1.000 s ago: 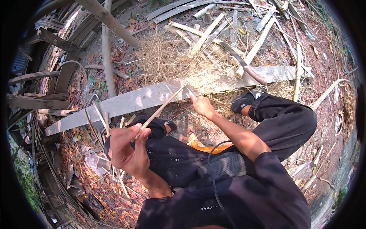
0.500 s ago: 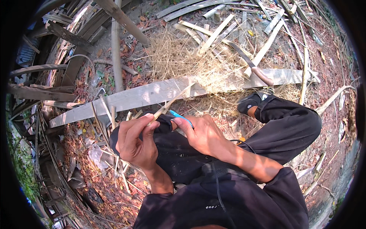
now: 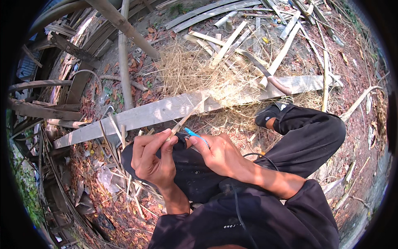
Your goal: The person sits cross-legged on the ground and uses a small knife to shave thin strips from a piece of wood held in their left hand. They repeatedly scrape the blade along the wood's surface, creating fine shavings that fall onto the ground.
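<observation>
Your right hand (image 3: 224, 157), clasping a blue tool (image 3: 191, 133), has drawn back, shifting work toward your left hand (image 3: 154, 161), which pinches a pale strip (image 3: 190, 113).

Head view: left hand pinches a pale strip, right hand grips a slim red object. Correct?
Not red: the slim object gripped by the right hand is blue in the head view. The left hand does pinch a pale strip.
</observation>
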`<state>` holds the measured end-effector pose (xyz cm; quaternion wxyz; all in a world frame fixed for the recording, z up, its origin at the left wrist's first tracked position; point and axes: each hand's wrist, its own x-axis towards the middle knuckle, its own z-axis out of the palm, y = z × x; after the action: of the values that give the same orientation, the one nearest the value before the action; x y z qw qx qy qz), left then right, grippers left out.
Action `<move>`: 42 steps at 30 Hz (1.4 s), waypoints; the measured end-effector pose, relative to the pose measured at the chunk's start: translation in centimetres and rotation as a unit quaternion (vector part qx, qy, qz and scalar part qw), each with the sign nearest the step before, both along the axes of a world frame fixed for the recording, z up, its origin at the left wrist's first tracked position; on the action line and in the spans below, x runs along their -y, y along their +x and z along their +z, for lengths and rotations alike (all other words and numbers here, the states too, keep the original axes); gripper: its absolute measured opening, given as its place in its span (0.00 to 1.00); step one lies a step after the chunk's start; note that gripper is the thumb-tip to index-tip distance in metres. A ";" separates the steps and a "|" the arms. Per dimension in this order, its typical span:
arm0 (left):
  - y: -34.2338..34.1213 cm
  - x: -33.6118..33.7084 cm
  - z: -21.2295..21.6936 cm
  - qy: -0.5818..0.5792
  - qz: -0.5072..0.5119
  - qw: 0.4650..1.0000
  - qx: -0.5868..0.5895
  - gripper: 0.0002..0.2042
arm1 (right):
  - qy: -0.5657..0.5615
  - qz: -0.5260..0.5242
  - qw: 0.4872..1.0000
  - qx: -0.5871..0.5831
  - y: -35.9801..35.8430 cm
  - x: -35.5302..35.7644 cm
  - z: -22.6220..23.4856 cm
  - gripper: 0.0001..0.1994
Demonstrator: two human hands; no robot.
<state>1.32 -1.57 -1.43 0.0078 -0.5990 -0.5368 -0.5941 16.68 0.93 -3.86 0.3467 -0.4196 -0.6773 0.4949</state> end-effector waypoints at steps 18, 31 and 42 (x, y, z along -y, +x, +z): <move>0.5 0.0 0.1 -0.006 0.007 0.999 0.038 0.10 | -0.094 -0.025 0.988 0.123 2.0 -3.1 -6.2 0.36; 0.8 -0.1 0.1 0.001 0.009 0.997 0.073 0.10 | -0.033 -0.042 0.990 0.129 0.5 -4.2 -8.7 0.34; 0.6 0.0 0.1 -0.017 0.022 0.998 0.051 0.07 | -0.040 -0.030 0.978 0.201 -0.1 -7.0 -17.2 0.34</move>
<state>1.88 -1.59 -1.35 -0.0170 -0.5560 -0.5597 -0.6142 16.57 7.94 -21.07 0.2014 -0.5441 -0.7000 0.4165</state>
